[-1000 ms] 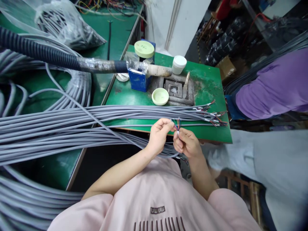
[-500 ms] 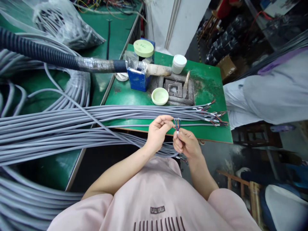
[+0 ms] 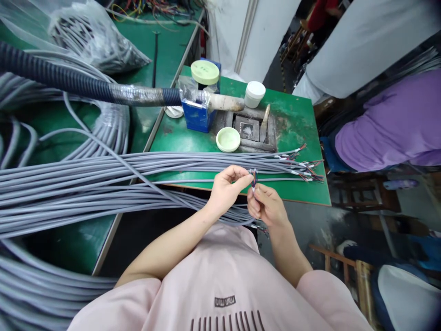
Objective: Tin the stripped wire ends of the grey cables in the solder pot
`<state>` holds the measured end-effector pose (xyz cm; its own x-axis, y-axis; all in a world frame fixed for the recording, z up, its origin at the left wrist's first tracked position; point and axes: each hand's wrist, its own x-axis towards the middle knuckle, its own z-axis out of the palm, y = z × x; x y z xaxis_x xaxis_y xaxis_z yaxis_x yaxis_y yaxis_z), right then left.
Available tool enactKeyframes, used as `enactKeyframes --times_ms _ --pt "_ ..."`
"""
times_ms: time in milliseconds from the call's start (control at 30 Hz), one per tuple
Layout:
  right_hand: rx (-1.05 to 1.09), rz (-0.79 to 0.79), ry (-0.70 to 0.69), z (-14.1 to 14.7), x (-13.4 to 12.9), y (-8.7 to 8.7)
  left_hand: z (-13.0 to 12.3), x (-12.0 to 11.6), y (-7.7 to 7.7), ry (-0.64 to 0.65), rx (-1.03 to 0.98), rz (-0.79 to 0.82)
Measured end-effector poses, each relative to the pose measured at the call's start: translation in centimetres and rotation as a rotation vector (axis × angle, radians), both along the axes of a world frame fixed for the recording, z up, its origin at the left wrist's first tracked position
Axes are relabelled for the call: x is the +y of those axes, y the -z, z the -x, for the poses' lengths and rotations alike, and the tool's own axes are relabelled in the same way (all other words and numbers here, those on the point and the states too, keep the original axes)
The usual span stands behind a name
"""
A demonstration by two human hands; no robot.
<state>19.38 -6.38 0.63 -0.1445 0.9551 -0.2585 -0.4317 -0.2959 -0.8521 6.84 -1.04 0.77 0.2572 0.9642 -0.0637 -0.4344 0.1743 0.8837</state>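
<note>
the left hand point(image 3: 225, 191) is half closed, its fingers curled, with the thumb and forefinger tips right against the coloured wires; whether they actually grip them is too small to tell. the right hand point(image 3: 267, 207) is closed in a pinch on the stripped cable end point(image 3: 254, 180), a short tuft of thin red, blue and green wires rising from a grey sheath, held between the two hands just off the near edge of the green-topped workbench point(image 3: 292, 119). a thick bundle of grey cables point(image 3: 103, 170) lies across that bench, its fanned, coloured ends point(image 3: 306, 165) at the right. beyond it stand a blue box point(image 3: 198, 115) under a pale green lid point(image 3: 206, 72), a white tub point(image 3: 255, 94), a pale green dish point(image 3: 228, 139) and a square metal block point(image 3: 246, 128) set into a worn frame. a black corrugated conduit point(image 3: 51, 78) wrapped in foil runs over the box. on the left bench sit a coil of grey cable point(image 3: 103, 124) and a clear plastic bag point(image 3: 93, 37) of dark parts. to the right, a co-worker in a purple top point(image 3: 389, 124) bends beside a person in a pale grey garment point(image 3: 365, 50), above a dark concrete floor point(image 3: 310, 220) and a wooden stool point(image 3: 365, 193), with a white wall panel point(image 3: 268, 32) behind.
</note>
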Motion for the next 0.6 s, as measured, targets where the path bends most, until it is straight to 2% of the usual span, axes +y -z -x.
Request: enactKeyframes --times_ms 167,333,600 --pt "-0.008 0.000 0.034 0.1 0.1 -0.1 0.0 0.0 0.7 -0.060 -0.062 0.046" --pt "-0.121 -0.040 0.064 0.3 0.0 -0.1 0.0 -0.1 0.8 -0.091 -0.143 0.100" --pt "-0.698 -0.254 0.196 0.4 1.2 -1.2 0.0 -0.2 0.7 -0.066 -0.073 0.057"
